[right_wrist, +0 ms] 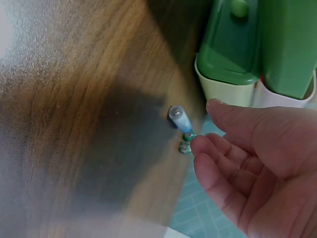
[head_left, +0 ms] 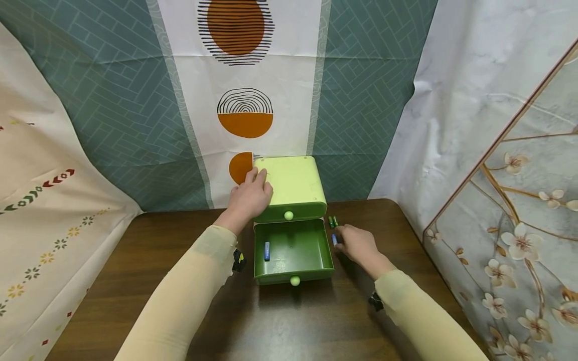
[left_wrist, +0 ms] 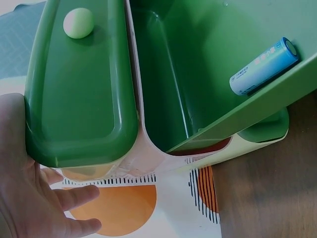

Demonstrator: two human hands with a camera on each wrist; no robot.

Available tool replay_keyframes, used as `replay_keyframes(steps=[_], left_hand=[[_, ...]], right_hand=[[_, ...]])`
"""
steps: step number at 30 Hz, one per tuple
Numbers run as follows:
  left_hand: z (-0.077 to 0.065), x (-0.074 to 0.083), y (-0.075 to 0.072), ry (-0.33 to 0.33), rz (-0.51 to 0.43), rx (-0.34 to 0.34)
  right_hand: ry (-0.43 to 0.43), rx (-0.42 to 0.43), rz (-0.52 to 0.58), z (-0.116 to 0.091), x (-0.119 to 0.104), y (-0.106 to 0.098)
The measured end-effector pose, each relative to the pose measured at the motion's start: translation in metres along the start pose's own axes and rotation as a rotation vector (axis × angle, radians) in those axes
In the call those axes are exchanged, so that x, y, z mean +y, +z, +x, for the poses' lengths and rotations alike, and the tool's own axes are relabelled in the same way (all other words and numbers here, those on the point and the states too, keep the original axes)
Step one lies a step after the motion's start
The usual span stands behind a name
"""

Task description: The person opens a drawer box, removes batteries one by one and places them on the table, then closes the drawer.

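Observation:
My left hand [head_left: 250,197] rests on the left edge of a small cabinet's pale yellow-green top [head_left: 295,180], its fingers extended. Below, a green drawer [head_left: 295,276] is pulled out, and a blue battery [head_left: 267,250] lies in its left part. My right hand [head_left: 359,244] hovers at the cabinet's right side with loosely bent fingers. Nothing is between the thumb and fingers in the right wrist view. Closest to that hand is another blue battery [right_wrist: 179,118] on the table. Two green batteries [head_left: 333,222] lie just behind it, partly hidden by fingertips in the right wrist view.
Above the pulled-out drawer sits a closed drawer with a round light-green knob [head_left: 288,215]. The brown wooden table [head_left: 293,326] extends around the cabinet. Patterned cloth [head_left: 370,125] hangs behind the table, with more cloth on both sides.

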State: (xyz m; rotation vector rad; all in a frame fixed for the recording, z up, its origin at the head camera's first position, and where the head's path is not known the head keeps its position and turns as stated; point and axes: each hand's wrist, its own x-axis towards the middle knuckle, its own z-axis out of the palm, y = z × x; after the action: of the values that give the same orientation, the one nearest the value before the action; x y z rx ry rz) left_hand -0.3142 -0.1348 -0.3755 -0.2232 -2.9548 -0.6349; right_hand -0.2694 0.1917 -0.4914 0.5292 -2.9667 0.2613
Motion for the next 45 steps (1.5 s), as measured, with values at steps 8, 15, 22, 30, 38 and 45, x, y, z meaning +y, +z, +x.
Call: replay_keyframes(steps=[8, 15, 22, 30, 38, 45], left_hand=[[0.000, -0.001, 0.001, 0.003, 0.002, 0.000], [0.000, -0.002, 0.001, 0.004, -0.002, -0.003], [0.002, -0.001, -0.001, 0.009, -0.002, -0.005], [0.000, -0.001, 0.000, 0.001, -0.008, -0.011], [-0.002, -0.001, 0.001, 0.003, -0.002, -0.008], [-0.003, 0.001, 0.000, -0.006, -0.005, -0.006]], right_hand=[[0.032, 0.033, 0.029, -0.010, 0.000, -0.014], [0.044, 0.048, 0.041, -0.017, -0.007, -0.029], [0.036, 0.069, 0.073, -0.022, -0.014, -0.040], [0.016, 0.118, 0.093, -0.029, -0.023, -0.049], [-0.020, 0.198, 0.116, -0.036, -0.036, -0.058], [-0.050, 0.235, 0.160, -0.040, -0.050, -0.065]])
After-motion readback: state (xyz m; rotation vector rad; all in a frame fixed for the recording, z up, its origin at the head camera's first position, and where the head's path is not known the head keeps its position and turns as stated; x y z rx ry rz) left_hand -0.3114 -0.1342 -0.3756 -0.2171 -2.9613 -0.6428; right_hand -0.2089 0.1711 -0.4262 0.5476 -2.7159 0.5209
